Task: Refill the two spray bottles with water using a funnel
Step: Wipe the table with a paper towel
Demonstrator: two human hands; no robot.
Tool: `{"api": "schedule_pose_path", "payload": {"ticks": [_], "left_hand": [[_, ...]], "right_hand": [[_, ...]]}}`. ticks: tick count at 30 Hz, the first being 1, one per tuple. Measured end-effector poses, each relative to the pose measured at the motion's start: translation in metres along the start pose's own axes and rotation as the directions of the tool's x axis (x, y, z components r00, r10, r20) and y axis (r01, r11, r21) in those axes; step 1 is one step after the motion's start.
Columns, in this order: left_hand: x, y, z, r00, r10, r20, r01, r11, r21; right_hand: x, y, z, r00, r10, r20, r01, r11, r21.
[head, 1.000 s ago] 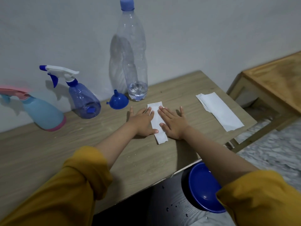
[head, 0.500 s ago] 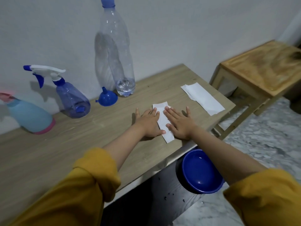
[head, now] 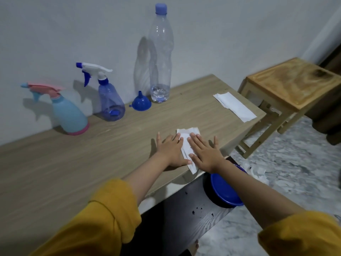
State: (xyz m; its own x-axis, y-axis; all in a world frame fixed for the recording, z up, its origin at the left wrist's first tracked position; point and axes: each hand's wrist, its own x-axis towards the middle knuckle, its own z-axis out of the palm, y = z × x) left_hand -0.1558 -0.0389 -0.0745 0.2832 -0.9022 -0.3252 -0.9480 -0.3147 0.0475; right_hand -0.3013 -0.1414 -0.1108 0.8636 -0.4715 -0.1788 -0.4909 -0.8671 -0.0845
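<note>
While both flat, straight-fingered hands, left hand (head: 171, 150) and right hand (head: 204, 152), press the tissue (head: 186, 143) between their fingertips, wiping with even pressure seems best.

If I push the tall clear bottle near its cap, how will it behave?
The tall clear bottle would probably tip easily: it is slender and high, with only a little water at its base. It likely feels very light for its size. Its thin, dented-looking wall may flex under the fingers. Falling, it could hit the blue funnel beside it.

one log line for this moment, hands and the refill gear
left hand: flat on tissue | right hand: flat on tissue | funnel: upside down, untouched | spray bottles: capped
</note>
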Motion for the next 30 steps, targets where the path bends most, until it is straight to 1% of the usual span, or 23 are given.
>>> {"api": "schedule_pose_path", "payload": {"ticks": [14, 30], "left_hand": [[-0.123, -0.087, 0.038, 0.997, -0.07, -0.017, 0.069, 0.996, -0.061], [-0.249, -0.188, 0.08, 0.984, -0.176, -0.033, 0.171, 0.979, -0.113]], "right_hand": [[-0.02, -0.145, 0.012, 0.997, -0.054, 0.054, 0.056, 0.998, -0.036], [-0.023, -0.298, 0.024, 0.973, -0.216, 0.084, 0.221, 0.974, -0.052]]}}
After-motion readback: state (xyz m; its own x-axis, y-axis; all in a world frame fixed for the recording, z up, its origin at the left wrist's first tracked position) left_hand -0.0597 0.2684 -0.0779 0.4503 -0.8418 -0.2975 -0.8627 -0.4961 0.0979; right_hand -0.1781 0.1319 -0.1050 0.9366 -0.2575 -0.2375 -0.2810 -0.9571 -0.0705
